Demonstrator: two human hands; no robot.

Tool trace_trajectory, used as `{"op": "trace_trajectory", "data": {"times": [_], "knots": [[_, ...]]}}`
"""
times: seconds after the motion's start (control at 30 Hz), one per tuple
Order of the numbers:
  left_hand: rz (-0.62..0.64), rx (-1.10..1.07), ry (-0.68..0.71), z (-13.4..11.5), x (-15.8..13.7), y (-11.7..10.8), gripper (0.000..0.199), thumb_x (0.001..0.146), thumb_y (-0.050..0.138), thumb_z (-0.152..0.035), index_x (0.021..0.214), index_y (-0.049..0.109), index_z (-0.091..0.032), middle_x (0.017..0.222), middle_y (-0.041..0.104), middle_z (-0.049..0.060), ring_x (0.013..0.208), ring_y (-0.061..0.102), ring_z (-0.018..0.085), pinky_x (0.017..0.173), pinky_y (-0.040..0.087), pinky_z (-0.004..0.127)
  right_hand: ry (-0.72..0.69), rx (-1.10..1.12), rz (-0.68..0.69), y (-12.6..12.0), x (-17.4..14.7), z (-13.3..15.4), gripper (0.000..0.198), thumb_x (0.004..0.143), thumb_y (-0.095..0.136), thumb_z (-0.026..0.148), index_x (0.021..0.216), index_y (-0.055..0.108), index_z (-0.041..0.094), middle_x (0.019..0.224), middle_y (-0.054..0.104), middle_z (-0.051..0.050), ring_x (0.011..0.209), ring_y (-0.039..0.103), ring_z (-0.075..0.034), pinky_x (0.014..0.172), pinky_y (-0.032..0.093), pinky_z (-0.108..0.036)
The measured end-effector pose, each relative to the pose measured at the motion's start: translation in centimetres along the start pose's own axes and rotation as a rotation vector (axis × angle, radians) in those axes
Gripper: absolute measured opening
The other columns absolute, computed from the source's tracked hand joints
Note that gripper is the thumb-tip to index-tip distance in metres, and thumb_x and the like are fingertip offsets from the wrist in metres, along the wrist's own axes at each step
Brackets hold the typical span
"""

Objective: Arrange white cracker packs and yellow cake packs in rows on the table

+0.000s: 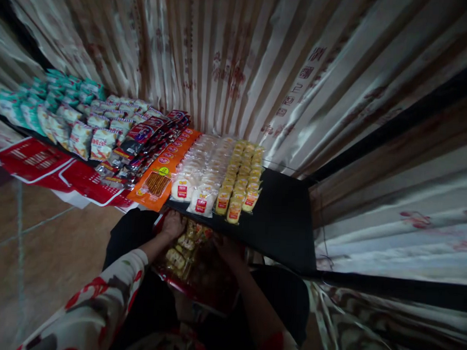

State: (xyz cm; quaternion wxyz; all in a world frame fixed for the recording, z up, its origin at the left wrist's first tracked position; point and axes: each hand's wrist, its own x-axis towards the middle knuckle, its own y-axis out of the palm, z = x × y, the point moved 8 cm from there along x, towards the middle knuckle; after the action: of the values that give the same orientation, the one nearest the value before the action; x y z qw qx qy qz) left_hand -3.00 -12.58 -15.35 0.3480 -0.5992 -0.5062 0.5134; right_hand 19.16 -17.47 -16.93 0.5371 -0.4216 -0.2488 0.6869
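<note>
A red snack bag with a see-through front rests on my lap, tilted just under the table edge. Behind its clear film lie wrapped yellowish pieces. My left hand is closed on the bag's upper left edge, fingers partly out of sight. At the upper right part of the bag lies my right hand; shade hides its fingers, so I cannot tell how they are bent. Right above both hands, on the table, stand rows of white round packets and yellow packets.
The black table carries an orange bag, dark red packets, white packets and teal packets. Red printed sheets hang off its left front edge. A pleated curtain rises behind, with a dark bar at right.
</note>
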Motion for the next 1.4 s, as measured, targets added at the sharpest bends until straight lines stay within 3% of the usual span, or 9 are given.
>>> {"op": "trace_trajectory", "data": {"times": [0.27,0.53,0.63,0.73,0.97,1.2,1.4], "knots": [[0.086,0.020,0.029,0.0,0.9,1.3,0.044,0.084,0.044,-0.039,0.116,0.055,-0.011,0.124,0.052,0.015,0.119,0.042,0.028,0.097,0.034,0.035,0.049,0.052,0.002,1.3,0.9,-1.1,0.034,0.085,0.047,0.039,0.109,0.062,0.020,0.112,0.064,-0.011,0.118,0.049,-0.027,0.104,0.029,-0.042],[0.230,0.025,0.021,-0.6,-1.1,2.0,0.049,0.082,0.040,-0.050,0.120,0.054,-0.022,0.131,0.044,0.013,0.119,0.043,0.033,0.098,0.030,0.046,-0.087,0.117,0.035,2.8,0.5,0.5,0.025,0.080,0.055,0.033,0.101,0.063,0.023,0.102,0.067,-0.006,0.096,0.059,-0.021,0.088,0.042,-0.034],[0.294,0.004,0.029,-1.0,-1.5,2.1,0.044,0.081,0.040,-0.048,0.115,0.058,-0.026,0.126,0.050,0.010,0.115,0.046,0.032,0.095,0.033,0.046,-0.157,0.145,0.079,3.0,0.1,1.6,0.020,0.078,0.057,0.031,0.094,0.064,0.021,0.100,0.066,-0.005,0.092,0.059,-0.019,0.085,0.043,-0.031],[0.292,-0.002,0.085,-1.8,-2.1,1.6,0.038,0.078,0.045,-0.046,0.104,0.063,-0.026,0.120,0.055,0.008,0.114,0.047,0.030,0.093,0.035,0.044,-0.168,0.161,0.095,2.6,-0.4,2.2,0.021,0.077,0.057,0.032,0.094,0.064,0.020,0.099,0.066,-0.006,0.093,0.060,-0.020,0.085,0.044,-0.032],[0.195,-0.026,0.288,-3.8,-6.3,1.4,0.030,0.075,0.055,-0.039,0.097,0.067,-0.023,0.127,0.051,0.007,0.120,0.041,0.026,0.100,0.031,0.038,-0.141,0.117,0.152,1.6,-2.5,2.4,0.017,0.078,0.054,0.028,0.080,0.069,0.021,0.095,0.070,-0.004,0.091,0.062,-0.019,0.085,0.045,-0.031],[0.158,-0.108,0.437,-4.7,-10.9,2.3,0.034,0.073,0.059,-0.032,0.106,0.063,-0.021,0.133,0.048,0.007,0.121,0.043,0.025,0.102,0.031,0.038,-0.063,0.134,0.022,0.8,-4.7,1.5,0.027,0.081,0.052,0.036,0.090,0.070,0.019,0.112,0.065,-0.009,0.108,0.057,-0.022,0.095,0.041,-0.035],[0.216,-0.121,0.524,-5.3,-12.7,2.7,0.044,0.071,0.062,-0.033,0.114,0.059,-0.021,0.135,0.046,0.008,0.125,0.037,0.029,0.106,0.025,0.042,-0.082,0.107,-0.112,0.2,-6.8,0.8,0.021,0.082,0.050,0.028,0.077,0.069,0.021,0.092,0.070,-0.006,0.092,0.062,-0.020,0.086,0.046,-0.034]]}}
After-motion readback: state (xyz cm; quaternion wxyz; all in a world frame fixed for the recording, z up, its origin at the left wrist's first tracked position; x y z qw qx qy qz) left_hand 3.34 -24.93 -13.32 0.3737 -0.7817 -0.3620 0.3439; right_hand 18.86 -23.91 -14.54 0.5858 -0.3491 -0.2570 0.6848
